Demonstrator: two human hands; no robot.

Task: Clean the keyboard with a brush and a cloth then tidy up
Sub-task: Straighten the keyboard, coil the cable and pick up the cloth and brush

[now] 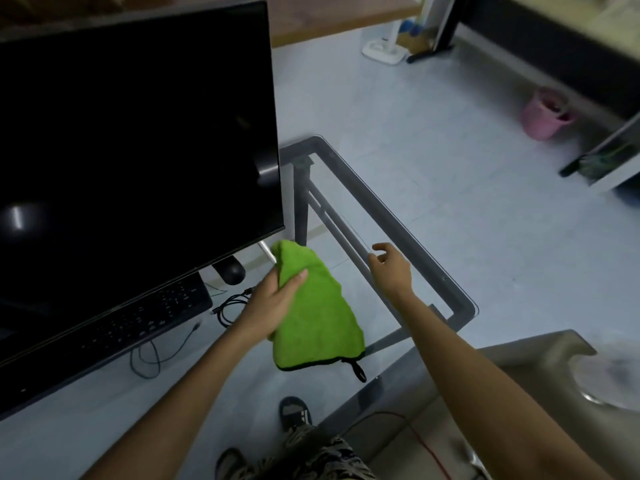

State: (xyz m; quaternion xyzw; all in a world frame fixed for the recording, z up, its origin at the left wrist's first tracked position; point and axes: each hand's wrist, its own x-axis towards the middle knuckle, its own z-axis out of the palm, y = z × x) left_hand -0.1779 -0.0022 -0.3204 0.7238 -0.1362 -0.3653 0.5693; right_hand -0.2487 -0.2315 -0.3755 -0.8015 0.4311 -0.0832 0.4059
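Pale floor [433,140] shows through the glass bench [408,223], whose grey frame runs back to a rounded corner at the right. On the bench's left part stands a big dark monitor [131,140], and below its lower edge lies the black keyboard [138,317], partly hidden by the screen. A black mouse [232,271] sits just past the keyboard's far end, and thin black cables [228,306] coil on the glass beside it.

Left hand [273,303] holds the green cloth [318,313] above the glass, to the right of the keyboard and apart from it; the grip is clamped on the cloth, thumb pressed across its upper part. The cloth hangs in a tapered fold with a black hem and a small black loop [358,368] at its lower edge. A thin pale rod [268,251] pokes out behind the cloth's top; what it is cannot be told.

Right hand [391,268] hovers over the glass near the bench's right rail, its grip apart, fingers loosely curled and holding nothing.

Farther off on the floor stand a pink bucket [545,114] and a white base [382,51] with a pole. Below the arms show patterned shorts and a dark sandal [294,412].
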